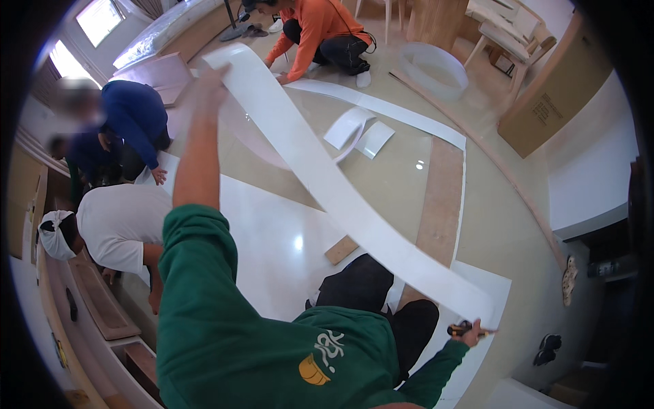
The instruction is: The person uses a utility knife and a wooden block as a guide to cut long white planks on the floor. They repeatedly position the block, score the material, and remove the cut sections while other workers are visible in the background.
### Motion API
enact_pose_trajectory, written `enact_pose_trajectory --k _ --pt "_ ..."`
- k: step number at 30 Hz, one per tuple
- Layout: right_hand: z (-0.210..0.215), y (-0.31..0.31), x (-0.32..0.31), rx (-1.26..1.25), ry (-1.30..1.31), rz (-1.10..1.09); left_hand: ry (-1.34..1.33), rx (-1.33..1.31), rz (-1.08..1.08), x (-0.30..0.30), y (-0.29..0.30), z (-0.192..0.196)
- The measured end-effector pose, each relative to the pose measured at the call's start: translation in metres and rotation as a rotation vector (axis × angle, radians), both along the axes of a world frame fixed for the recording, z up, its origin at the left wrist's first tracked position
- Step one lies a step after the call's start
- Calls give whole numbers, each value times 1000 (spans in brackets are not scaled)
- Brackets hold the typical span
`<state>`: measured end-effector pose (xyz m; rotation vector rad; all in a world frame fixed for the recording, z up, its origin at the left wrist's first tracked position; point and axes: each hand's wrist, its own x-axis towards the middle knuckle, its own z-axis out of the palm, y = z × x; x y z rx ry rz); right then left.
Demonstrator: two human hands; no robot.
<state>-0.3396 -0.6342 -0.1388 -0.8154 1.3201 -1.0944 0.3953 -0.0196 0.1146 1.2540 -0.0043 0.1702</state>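
Observation:
A long white flexible strip [320,177] slants across the view in front of me, bowed and raised off the floor at its far end. My left hand [211,85], smeared by motion, is stretched far forward and closed at the edge of that end. Near the strip's other end, at the lower right, my right hand [470,332] is closed round a black-and-yellow hand tool [458,330]. Its exact kind is too small to tell. Whether the right fingers also pinch the strip is unclear. Beneath lies a large white sheet [266,232] with a small brown block [341,250] on it.
Curled white strips [351,129] lie on the tiled floor ahead. A person in orange [317,34] crouches beyond them. People in blue [136,112] and white [122,218] work at my left. A brown board [439,198] and a cardboard box [558,88] are at the right.

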Motion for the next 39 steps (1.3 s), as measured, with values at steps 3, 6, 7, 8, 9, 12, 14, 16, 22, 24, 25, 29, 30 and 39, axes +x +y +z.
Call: enact_pose_trajectory --k 3,6,7,8,9,12,14,16,22,24,25,29,30,39 --pt "2 5 40 81 -1 3 -84 38 144 -12 -8 36" --pt "-3 11 79 146 -2 38 -145 215 162 -11 42 87" --pt "-7 11 83 171 10 62 -147 261 184 -9 52 101" --pt "-8 6 86 187 30 103 -200 277 160 -16 49 111" --pt "-5 -2 86 192 58 137 -282 255 89 -34 31 120" --pt "-15 -28 90 200 -21 195 -323 173 4 -52 12 102" --pt "-31 -43 106 214 -131 195 -232 51 18 -23 34 62" --pt "-40 -61 113 264 -170 205 -65 63 107 -9 49 -40" --pt "-78 -142 137 196 -52 223 560 -21 315 -63 27 -313" --pt "-86 -170 140 183 59 235 695 63 218 -97 -10 -372" --pt "-87 -191 137 169 116 221 774 233 274 -117 -49 -397" --pt "-120 -252 118 163 155 254 1149 598 95 -163 -98 -426" --pt "-132 -257 120 203 154 255 1181 664 4 -169 -100 -423" --pt "-248 -210 210 280 151 348 409 1225 -174 -192 -272 -421"
